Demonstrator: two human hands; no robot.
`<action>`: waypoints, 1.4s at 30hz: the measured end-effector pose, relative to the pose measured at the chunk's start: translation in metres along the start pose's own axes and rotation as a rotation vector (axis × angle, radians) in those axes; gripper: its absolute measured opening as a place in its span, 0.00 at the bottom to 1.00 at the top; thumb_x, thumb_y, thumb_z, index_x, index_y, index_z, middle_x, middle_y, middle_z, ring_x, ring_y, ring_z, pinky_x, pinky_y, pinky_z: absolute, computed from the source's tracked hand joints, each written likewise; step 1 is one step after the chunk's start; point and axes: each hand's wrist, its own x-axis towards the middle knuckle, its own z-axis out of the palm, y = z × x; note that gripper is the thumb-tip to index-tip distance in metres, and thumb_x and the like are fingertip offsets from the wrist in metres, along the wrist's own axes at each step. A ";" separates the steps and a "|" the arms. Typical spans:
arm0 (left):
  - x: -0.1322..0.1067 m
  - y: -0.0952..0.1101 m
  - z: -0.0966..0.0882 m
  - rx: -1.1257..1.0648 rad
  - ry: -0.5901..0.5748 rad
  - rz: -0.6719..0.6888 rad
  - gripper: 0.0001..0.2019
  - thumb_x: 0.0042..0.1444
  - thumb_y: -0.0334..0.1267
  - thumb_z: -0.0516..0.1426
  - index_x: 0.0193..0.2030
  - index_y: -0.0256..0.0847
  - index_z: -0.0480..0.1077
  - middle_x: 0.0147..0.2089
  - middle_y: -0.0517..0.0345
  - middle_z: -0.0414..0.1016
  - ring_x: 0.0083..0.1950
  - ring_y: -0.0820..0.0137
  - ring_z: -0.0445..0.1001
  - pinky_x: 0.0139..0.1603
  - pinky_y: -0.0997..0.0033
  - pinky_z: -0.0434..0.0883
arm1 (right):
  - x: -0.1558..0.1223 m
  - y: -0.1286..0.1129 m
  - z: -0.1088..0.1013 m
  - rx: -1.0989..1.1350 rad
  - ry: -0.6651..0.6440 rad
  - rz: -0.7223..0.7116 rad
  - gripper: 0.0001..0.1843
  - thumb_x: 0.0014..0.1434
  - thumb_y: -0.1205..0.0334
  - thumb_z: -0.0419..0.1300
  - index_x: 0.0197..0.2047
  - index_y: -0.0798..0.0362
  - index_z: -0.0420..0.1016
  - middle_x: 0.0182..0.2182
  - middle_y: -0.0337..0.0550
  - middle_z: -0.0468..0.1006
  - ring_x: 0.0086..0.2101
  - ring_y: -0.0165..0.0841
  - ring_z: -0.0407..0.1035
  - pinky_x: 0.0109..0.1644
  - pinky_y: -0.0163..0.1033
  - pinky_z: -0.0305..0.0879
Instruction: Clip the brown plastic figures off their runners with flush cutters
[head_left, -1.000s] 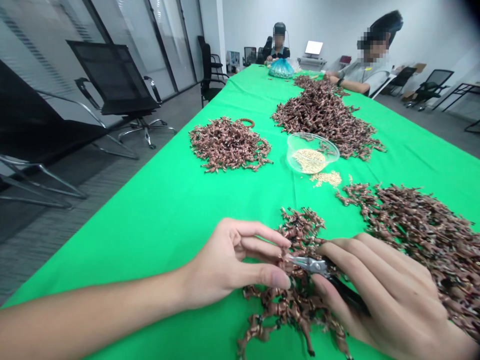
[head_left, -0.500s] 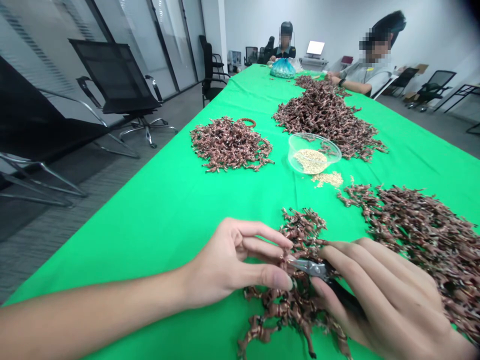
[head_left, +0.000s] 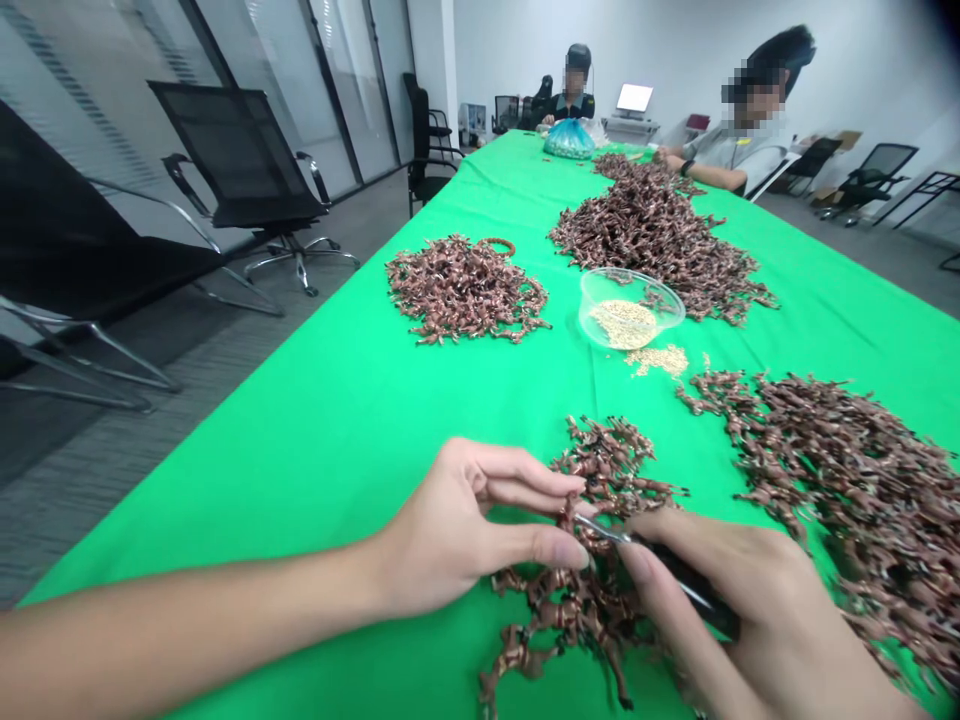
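My left hand (head_left: 465,535) pinches a small brown horse-like figurine (head_left: 570,508) between thumb and fingers, which partly hide it. My right hand (head_left: 765,590) is closed around black-handled pliers (head_left: 699,590), whose metal tip touches the figurine or sits right beside it. What the jaws grip is too small to make out. Beneath both hands lies a loose cluster of similar brown figurines (head_left: 559,615), with more of them just beyond my fingertips.
Bigger figurine piles lie right (head_left: 847,480), far left (head_left: 469,290) and farther back (head_left: 652,225). A clear plastic bowl (head_left: 592,290) of tiny golden pieces stands mid-table, some spilled (head_left: 660,360). Two people sit at the far side near a blue bag (head_left: 568,140). Chairs (head_left: 240,150) line the left.
My right hand has rolled and its fingers have drawn in around the pliers, turning the tool so its jaws show edge-on. My left hand holds almost the same position.
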 end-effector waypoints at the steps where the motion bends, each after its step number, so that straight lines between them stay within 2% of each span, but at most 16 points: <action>1: -0.001 0.000 0.001 0.015 0.001 0.009 0.18 0.43 0.26 0.73 0.42 0.38 0.81 0.43 0.57 0.85 0.48 0.64 0.83 0.48 0.77 0.79 | 0.000 -0.002 -0.001 0.047 -0.035 0.045 0.18 0.69 0.61 0.52 0.26 0.50 0.66 0.20 0.36 0.73 0.16 0.25 0.62 0.20 0.32 0.61; 4: -0.001 0.000 0.002 0.031 -0.002 0.037 0.17 0.42 0.27 0.73 0.41 0.39 0.81 0.43 0.57 0.85 0.47 0.66 0.83 0.50 0.77 0.78 | -0.003 -0.004 -0.006 0.127 -0.064 0.106 0.21 0.71 0.56 0.50 0.25 0.49 0.67 0.17 0.34 0.72 0.15 0.25 0.63 0.17 0.30 0.60; 8: -0.001 0.000 0.002 0.025 0.003 0.032 0.18 0.43 0.26 0.73 0.43 0.39 0.81 0.43 0.57 0.85 0.47 0.67 0.83 0.48 0.80 0.78 | -0.003 0.001 -0.007 0.097 0.023 0.133 0.15 0.70 0.54 0.53 0.34 0.50 0.74 0.23 0.36 0.76 0.21 0.27 0.69 0.20 0.29 0.65; 12: 0.001 0.000 0.000 -0.015 -0.008 0.009 0.19 0.44 0.25 0.72 0.44 0.40 0.80 0.42 0.58 0.85 0.46 0.67 0.83 0.43 0.82 0.78 | 0.000 0.011 -0.003 -0.049 0.078 -0.016 0.07 0.66 0.62 0.57 0.41 0.54 0.74 0.30 0.42 0.77 0.26 0.29 0.70 0.28 0.33 0.67; 15: 0.001 -0.001 -0.001 -0.062 -0.026 -0.011 0.19 0.44 0.25 0.72 0.44 0.40 0.79 0.42 0.57 0.85 0.45 0.66 0.84 0.42 0.80 0.79 | -0.001 0.020 0.000 -0.245 0.154 -0.202 0.10 0.62 0.64 0.61 0.45 0.60 0.74 0.35 0.49 0.78 0.33 0.35 0.70 0.34 0.39 0.66; 18: 0.002 -0.002 -0.002 -0.083 -0.029 -0.020 0.19 0.44 0.25 0.72 0.44 0.40 0.79 0.42 0.57 0.85 0.45 0.66 0.84 0.42 0.80 0.79 | -0.005 0.025 0.002 -0.359 0.162 -0.301 0.14 0.59 0.65 0.65 0.47 0.63 0.74 0.38 0.52 0.78 0.37 0.38 0.69 0.39 0.42 0.65; 21: 0.002 -0.002 -0.003 -0.088 -0.028 -0.022 0.19 0.43 0.24 0.72 0.43 0.40 0.78 0.41 0.58 0.86 0.45 0.66 0.84 0.42 0.81 0.79 | -0.006 0.026 0.003 -0.424 0.173 -0.353 0.16 0.58 0.64 0.67 0.47 0.65 0.74 0.38 0.52 0.79 0.37 0.39 0.68 0.41 0.44 0.65; 27: 0.002 -0.002 -0.003 -0.099 -0.040 -0.022 0.19 0.44 0.24 0.72 0.43 0.39 0.78 0.41 0.57 0.86 0.44 0.66 0.84 0.42 0.81 0.79 | -0.009 0.027 0.005 -0.492 0.174 -0.369 0.19 0.56 0.60 0.69 0.47 0.65 0.75 0.38 0.52 0.80 0.38 0.41 0.68 0.41 0.45 0.64; 35: 0.001 -0.002 -0.002 -0.062 -0.025 -0.031 0.19 0.43 0.26 0.72 0.43 0.39 0.79 0.41 0.56 0.86 0.46 0.64 0.84 0.43 0.79 0.80 | -0.011 0.025 0.004 -0.516 0.220 -0.467 0.21 0.53 0.63 0.72 0.47 0.67 0.75 0.36 0.56 0.80 0.40 0.43 0.69 0.44 0.47 0.65; 38: 0.001 -0.002 0.000 -0.042 -0.005 -0.006 0.19 0.42 0.25 0.73 0.43 0.38 0.79 0.41 0.56 0.85 0.46 0.65 0.84 0.44 0.81 0.79 | -0.008 0.020 0.004 -0.462 0.206 -0.412 0.17 0.56 0.64 0.69 0.46 0.65 0.75 0.34 0.53 0.80 0.37 0.39 0.69 0.40 0.43 0.66; 42: 0.001 -0.002 0.001 -0.011 0.011 0.009 0.19 0.42 0.26 0.73 0.43 0.38 0.81 0.42 0.57 0.85 0.47 0.66 0.83 0.46 0.81 0.79 | -0.003 0.014 0.002 -0.134 0.054 -0.134 0.06 0.64 0.64 0.58 0.40 0.57 0.75 0.26 0.43 0.76 0.24 0.30 0.67 0.25 0.36 0.62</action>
